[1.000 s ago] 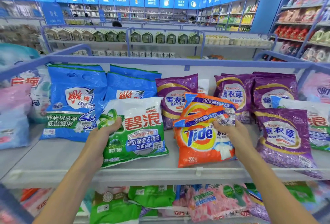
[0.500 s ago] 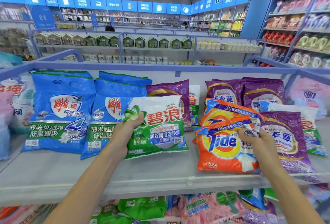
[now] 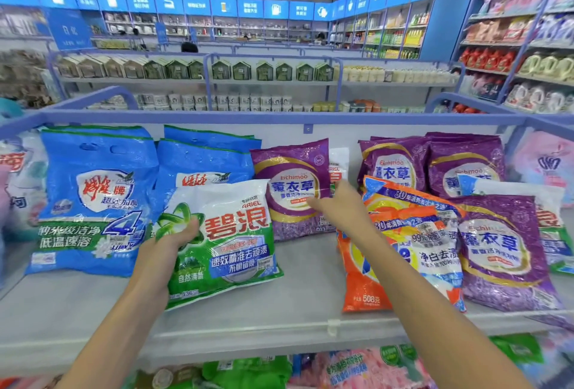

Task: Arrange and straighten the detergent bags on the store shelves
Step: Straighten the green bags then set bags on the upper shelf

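- My right hand [image 3: 338, 210] has left the orange Tide bag [image 3: 413, 252], right of centre, and reaches open-fingered to the purple bag [image 3: 292, 183] at centre.
- My left hand [image 3: 177, 241] still grips the green Ariel bag [image 3: 236, 242], centre-left.
- I judge the purple bag comes next.

Four blue plastic detergent bags [image 3: 93, 202], two stacks of two. Three green-and-white plastic detergent bags [image 3: 223, 242], two mostly hidden. Four purple plastic detergent bags [image 3: 292, 183] plainly visible; possibly more behind, can't tell. Two orange plastic detergent bags [image 3: 357, 289], overlapping. Two bare hands: left hand [image 3: 174, 242], right hand [image 3: 338, 205]. One grey shelf [image 3: 295, 305]. Lower-shelf bags too blurred to count.
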The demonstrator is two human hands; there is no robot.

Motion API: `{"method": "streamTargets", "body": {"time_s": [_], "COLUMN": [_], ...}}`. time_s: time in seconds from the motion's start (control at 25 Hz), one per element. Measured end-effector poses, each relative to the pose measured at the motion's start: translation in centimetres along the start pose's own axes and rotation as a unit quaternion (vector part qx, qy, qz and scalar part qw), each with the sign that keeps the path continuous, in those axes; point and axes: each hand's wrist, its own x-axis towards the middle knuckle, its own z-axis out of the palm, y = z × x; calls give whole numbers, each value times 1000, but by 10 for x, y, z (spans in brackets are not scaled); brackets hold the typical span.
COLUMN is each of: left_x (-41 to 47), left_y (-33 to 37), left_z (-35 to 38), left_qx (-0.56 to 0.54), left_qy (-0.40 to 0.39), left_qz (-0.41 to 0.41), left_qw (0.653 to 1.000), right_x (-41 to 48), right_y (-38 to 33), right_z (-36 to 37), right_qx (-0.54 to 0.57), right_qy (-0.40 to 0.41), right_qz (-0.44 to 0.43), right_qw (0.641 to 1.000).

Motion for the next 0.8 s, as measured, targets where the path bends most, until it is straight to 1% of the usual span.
{"method": "streamTargets", "body": {"time_s": [0.04,0.08,0.16,0.32,0.36,0.4,0.44,0.48,0.52,0.56,0.6,0.68,0.72,0.8], "left_x": [0,-1,-1,1,2,2,2,2,2,1,0,-4,-5,-8], "left_y": [-1,-2,-4,-6,-6,-5,-5,-5,-5,-5,-5,-5,-5,-3], "left_z": [-3,-5,-8,-12,-11,-11,-10,-9,-7,-4,0,11,18,36], "left_qx": [1,2,-2,-8,-10,-11,-12,-12,-14,-14,-13,-3,5,21], "left_qy": [-2,-4,-4,-18,-25,-27,-26,-21,-17,-14,-14,-21,-31,-49], "left_qz": [-5,-10,-13,-22,-24,-27,-23,-20,-16,-15,-14,-6,-3,0], "left_qw": [1000,1000,1000,1000,999,999,999,1000,1000,1000,1000,1000,999,999], "right_x": [13,24,38,41,39,37,35,33,29,23,19,13,12,4], "right_y": [-2,-2,0,3,1,-2,-6,-10,-15,-19,-21,-17,-9,15], "right_z": [8,15,25,30,31,32,33,34,32,25,15,-17,-37,-84], "right_qx": [-9,-32,-64,-29,-51,-79,-85,-45,32,118,198,313,335,331], "right_qy": [-39,-62,-66,-69,-60,-37,-8,14,27,43,61,79,88,121], "right_qz": [42,70,102,126,116,84,32,-25,-69,-81,-71,-52,-59,-78], "right_qw": [998,995,991,989,990,993,996,999,997,989,976,945,936,933]}}
